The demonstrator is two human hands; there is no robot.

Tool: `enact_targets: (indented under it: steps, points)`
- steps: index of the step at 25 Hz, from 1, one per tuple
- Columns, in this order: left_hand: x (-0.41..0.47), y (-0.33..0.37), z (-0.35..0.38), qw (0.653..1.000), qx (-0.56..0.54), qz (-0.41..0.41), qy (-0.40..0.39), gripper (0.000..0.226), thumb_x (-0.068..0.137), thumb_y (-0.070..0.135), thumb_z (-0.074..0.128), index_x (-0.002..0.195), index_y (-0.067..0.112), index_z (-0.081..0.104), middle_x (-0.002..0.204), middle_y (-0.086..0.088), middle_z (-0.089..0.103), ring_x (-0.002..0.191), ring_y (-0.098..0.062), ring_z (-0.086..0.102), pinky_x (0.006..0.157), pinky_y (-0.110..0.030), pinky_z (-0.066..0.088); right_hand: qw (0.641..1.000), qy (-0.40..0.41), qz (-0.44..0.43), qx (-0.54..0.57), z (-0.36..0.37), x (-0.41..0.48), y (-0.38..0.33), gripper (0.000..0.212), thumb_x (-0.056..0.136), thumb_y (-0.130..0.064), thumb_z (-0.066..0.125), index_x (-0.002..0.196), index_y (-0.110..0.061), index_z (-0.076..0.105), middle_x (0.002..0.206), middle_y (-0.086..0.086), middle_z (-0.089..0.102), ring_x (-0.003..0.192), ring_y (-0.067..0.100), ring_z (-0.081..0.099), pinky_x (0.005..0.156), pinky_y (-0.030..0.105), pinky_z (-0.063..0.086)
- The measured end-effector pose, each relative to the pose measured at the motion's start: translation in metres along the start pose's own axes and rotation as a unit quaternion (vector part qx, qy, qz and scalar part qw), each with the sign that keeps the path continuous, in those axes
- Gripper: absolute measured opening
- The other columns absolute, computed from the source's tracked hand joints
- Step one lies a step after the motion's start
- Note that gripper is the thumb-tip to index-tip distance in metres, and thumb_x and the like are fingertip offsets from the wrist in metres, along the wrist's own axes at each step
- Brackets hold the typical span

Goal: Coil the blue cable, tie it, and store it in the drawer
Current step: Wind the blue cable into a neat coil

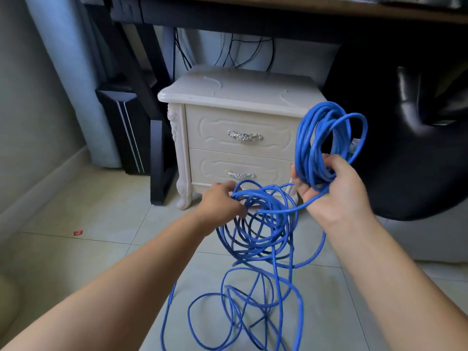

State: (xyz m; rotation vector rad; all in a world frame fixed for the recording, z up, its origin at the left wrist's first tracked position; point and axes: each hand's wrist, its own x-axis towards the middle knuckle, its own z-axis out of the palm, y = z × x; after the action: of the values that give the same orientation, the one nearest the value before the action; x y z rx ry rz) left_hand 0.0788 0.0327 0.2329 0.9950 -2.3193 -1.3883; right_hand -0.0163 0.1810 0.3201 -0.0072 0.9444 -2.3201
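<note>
A long blue cable (263, 224) hangs between my hands and trails in loose tangled loops onto the floor tiles. My right hand (336, 191) is closed around a bundle of finished coils that stands up above it, with a clear plug end at the bundle's right side. My left hand (222, 202) pinches several slack loops lower and to the left. Behind the hands stands a cream nightstand (235, 89) with two shut drawers: the upper drawer (240, 130) and the lower drawer (235, 165), each with a silver handle.
A dark desk (278, 11) spans overhead, with black wires hanging behind the nightstand. A black desk leg (159, 158) and a dark tower case (124, 127) stand to the left. A black chair (417, 138) fills the right. A small red scrap (78, 233) lies on the tiles.
</note>
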Motion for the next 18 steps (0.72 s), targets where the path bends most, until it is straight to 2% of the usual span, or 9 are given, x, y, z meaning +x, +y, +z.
enact_targets:
  steps: [2, 4, 6, 7, 9, 10, 12, 14, 18]
  points:
    - [-0.001, -0.006, 0.006, 0.989, -0.108, -0.065, -0.082, 0.03, 0.072, 0.002, 0.073, 0.096, 0.017, 0.062, 0.084, -0.001, 0.062, 0.081, -0.021, 0.054, 0.071, -0.03, 0.043, 0.999, -0.008, 0.007, 0.039, 0.005, -0.003, -0.002, 0.019, 0.094, -0.003, 0.044, 0.076, -0.008, 0.049, 0.056, 0.009, 0.062, 0.048, 0.022, 0.066, 0.053, 0.028, 0.058]
    - [-0.003, -0.011, 0.015, 0.959, -0.191, -0.145, -0.153, 0.029, 0.079, 0.012, 0.071, 0.105, 0.019, 0.061, 0.093, 0.0, 0.062, 0.086, -0.017, 0.056, 0.079, -0.033, 0.046, 0.998, -0.011, 0.009, 0.06, 0.008, -0.004, -0.003, 0.016, 0.094, -0.005, 0.045, 0.08, -0.007, 0.052, 0.059, 0.009, 0.064, 0.049, 0.021, 0.066, 0.051, 0.028, 0.057]
    - [-0.002, -0.012, 0.025, 0.936, -0.204, -0.221, -0.183, 0.026, 0.075, 0.03, 0.076, 0.096, 0.022, 0.062, 0.088, 0.001, 0.062, 0.078, -0.014, 0.057, 0.073, -0.028, 0.044, 0.997, -0.013, 0.011, 0.074, 0.008, -0.003, -0.003, 0.017, 0.094, -0.006, 0.046, 0.079, -0.006, 0.054, 0.063, 0.009, 0.064, 0.052, 0.021, 0.067, 0.052, 0.029, 0.057]
    - [0.0, -0.012, 0.03, 0.924, -0.205, -0.256, -0.198, 0.036, 0.064, 0.037, 0.081, 0.091, 0.02, 0.063, 0.082, 0.001, 0.062, 0.072, -0.014, 0.055, 0.073, -0.025, 0.04, 0.997, -0.013, 0.01, 0.08, 0.009, -0.003, -0.004, 0.017, 0.093, -0.006, 0.047, 0.078, -0.005, 0.054, 0.065, 0.009, 0.064, 0.053, 0.022, 0.066, 0.052, 0.029, 0.057]
    - [0.004, -0.013, 0.039, 0.907, -0.2, -0.296, -0.224, 0.044, 0.044, 0.043, 0.086, 0.073, 0.019, 0.062, 0.067, 0.001, 0.058, 0.061, -0.013, 0.046, 0.07, -0.027, 0.035, 0.996, -0.016, 0.008, 0.087, 0.01, -0.002, -0.005, 0.018, 0.092, -0.005, 0.047, 0.076, -0.004, 0.055, 0.066, 0.01, 0.063, 0.054, 0.022, 0.066, 0.052, 0.029, 0.057]
    - [0.004, -0.012, 0.042, 0.898, -0.194, -0.31, -0.243, 0.041, 0.046, 0.044, 0.086, 0.065, 0.02, 0.06, 0.06, 0.003, 0.055, 0.056, -0.013, 0.043, 0.066, -0.027, 0.033, 0.996, -0.019, 0.008, 0.088, 0.01, -0.001, -0.005, 0.018, 0.092, -0.004, 0.047, 0.076, -0.004, 0.055, 0.067, 0.01, 0.063, 0.053, 0.022, 0.066, 0.052, 0.028, 0.057]
    - [0.004, -0.01, 0.046, 0.883, -0.208, -0.318, -0.276, 0.026, 0.07, 0.038, 0.078, 0.07, 0.021, 0.059, 0.059, 0.004, 0.059, 0.054, -0.012, 0.049, 0.06, -0.025, 0.036, 0.996, -0.027, 0.009, 0.088, 0.011, -0.001, -0.005, 0.019, 0.092, -0.004, 0.046, 0.075, -0.004, 0.054, 0.067, 0.01, 0.063, 0.053, 0.022, 0.066, 0.052, 0.028, 0.057]
    - [0.001, -0.006, 0.048, 0.863, -0.265, -0.307, -0.302, 0.005, 0.085, 0.021, 0.062, 0.085, 0.016, 0.061, 0.071, -0.004, 0.072, 0.062, -0.016, 0.066, 0.065, -0.027, 0.05, 0.996, -0.036, 0.009, 0.085, 0.011, 0.0, -0.005, 0.019, 0.092, -0.004, 0.045, 0.075, -0.005, 0.053, 0.066, 0.01, 0.062, 0.053, 0.022, 0.066, 0.052, 0.029, 0.057]
    - [-0.002, 0.002, 0.044, 0.849, -0.327, -0.288, -0.297, 0.021, 0.089, -0.001, 0.046, 0.08, 0.003, 0.065, 0.074, -0.006, 0.071, 0.059, -0.016, 0.067, 0.074, -0.032, 0.052, 0.997, -0.04, -0.002, 0.073, 0.01, 0.0, -0.007, 0.021, 0.092, -0.002, 0.044, 0.072, -0.007, 0.049, 0.061, 0.009, 0.06, 0.051, 0.021, 0.065, 0.053, 0.029, 0.057]
